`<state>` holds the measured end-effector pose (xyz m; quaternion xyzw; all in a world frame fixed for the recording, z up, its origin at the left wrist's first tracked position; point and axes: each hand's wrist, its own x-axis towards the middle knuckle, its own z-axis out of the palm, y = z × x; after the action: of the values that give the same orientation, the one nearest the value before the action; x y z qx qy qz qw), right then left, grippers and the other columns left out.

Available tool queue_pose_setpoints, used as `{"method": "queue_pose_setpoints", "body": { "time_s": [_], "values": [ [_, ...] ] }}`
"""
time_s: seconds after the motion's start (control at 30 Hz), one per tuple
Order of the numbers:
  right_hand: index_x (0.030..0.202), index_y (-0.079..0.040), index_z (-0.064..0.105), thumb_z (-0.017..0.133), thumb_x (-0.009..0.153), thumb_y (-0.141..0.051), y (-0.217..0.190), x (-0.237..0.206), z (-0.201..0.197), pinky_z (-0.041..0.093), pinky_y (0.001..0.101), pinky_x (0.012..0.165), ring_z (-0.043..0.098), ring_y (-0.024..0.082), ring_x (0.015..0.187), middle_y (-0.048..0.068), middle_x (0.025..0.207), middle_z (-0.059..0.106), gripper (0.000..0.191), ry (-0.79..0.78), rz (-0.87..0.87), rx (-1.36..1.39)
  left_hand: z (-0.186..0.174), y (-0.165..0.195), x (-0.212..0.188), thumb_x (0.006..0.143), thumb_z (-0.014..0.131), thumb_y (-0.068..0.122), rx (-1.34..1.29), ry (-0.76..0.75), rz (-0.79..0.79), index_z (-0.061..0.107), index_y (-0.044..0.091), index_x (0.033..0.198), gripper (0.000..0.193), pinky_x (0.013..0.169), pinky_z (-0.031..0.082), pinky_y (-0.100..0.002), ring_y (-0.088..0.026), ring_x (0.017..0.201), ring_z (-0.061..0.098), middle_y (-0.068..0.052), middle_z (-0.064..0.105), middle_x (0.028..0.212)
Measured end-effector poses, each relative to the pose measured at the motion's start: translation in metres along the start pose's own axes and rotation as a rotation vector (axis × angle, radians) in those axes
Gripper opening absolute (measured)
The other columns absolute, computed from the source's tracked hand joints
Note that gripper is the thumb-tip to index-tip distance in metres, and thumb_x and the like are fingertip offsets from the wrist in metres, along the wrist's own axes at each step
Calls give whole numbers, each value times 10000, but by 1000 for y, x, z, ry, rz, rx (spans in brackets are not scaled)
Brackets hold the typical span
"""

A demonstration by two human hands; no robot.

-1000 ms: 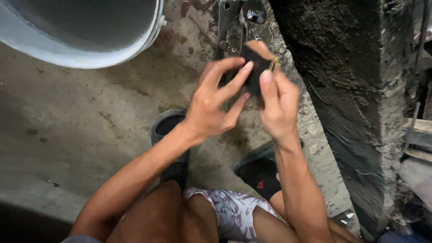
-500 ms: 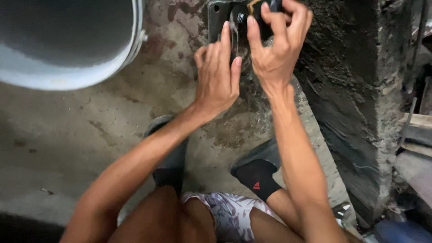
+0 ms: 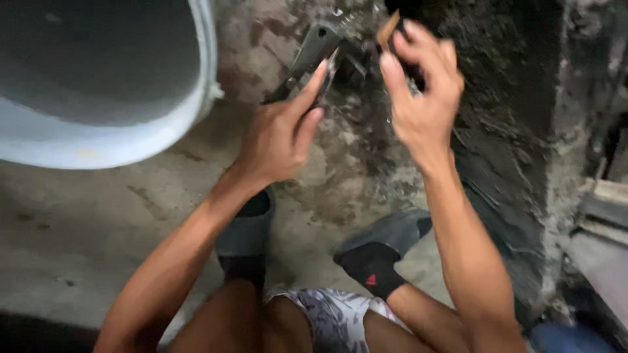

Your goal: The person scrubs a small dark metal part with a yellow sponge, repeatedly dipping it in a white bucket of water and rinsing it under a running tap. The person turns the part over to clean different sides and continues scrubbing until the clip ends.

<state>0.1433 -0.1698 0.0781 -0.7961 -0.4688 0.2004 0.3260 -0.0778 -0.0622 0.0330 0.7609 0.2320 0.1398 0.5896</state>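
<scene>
The left hand (image 3: 278, 134) was reaching up, and its pointing finger lay along a grey metal bracket (image 3: 313, 55). The other fingers were curled loosely under it, so the hand touched the bracket but I could not tell if it gripped it. The right hand (image 3: 422, 98) was just beside the left one, a bit higher. Its fingers were pinched around a small dark thing with a brown edge (image 3: 392, 29), too blurry to say what it was. The bracket sat on a dirty concrete floor (image 3: 98, 229), right above the left hand. A big grey tub (image 3: 98, 78) was off to the left of both hands. Below the hands were two grey slippers (image 3: 386, 232) and patterned shorts (image 3: 333, 317).
</scene>
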Motion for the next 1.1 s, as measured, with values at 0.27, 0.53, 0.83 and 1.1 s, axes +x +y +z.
{"method": "queue_pose_setpoints", "body": {
  "time_s": [0.27, 0.53, 0.83, 1.1],
  "values": [
    [1226, -2, 733, 828, 1071, -54, -21, -9, 41, 524, 364, 946, 612, 266, 1080, 131, 1355, 700, 190, 58, -50, -92, -10, -1, -15, 1136, 657, 238, -21, 185, -75, 594, 129, 1481, 368, 573, 448, -346, -152, 575, 603, -109, 660, 745],
    [1179, 16, 739, 828, 1006, -68, -33, 5, 31, 510, 415, 928, 580, 318, 1020, 156, 1271, 717, 212, -10, -87, -170, -10, 2, -9, 1113, 681, 227, 78, 320, 30, 613, 131, 1388, 299, 680, 553, -348, -247, 754, 719, -147, 739, 948],
    [1127, -3, 750, 834, 1016, -121, -39, 9, 32, 513, 410, 960, 594, 318, 1053, 138, 1250, 731, 183, 6, -29, -205, -16, 9, -5, 1036, 711, 205, 111, 216, -103, 679, 95, 1361, 345, 552, 473, -391, -272, 589, 654, -145, 718, 784],
    [1129, 15, 731, 816, 991, -112, -43, 3, 30, 501, 443, 967, 600, 354, 1074, 136, 1122, 710, 207, 55, -106, -188, -10, 10, -11, 1016, 727, 341, 215, 253, -152, 418, 69, 1553, 677, 1099, 343, -561, -417, 1328, 451, -222, 445, 1445]
  ]
}}
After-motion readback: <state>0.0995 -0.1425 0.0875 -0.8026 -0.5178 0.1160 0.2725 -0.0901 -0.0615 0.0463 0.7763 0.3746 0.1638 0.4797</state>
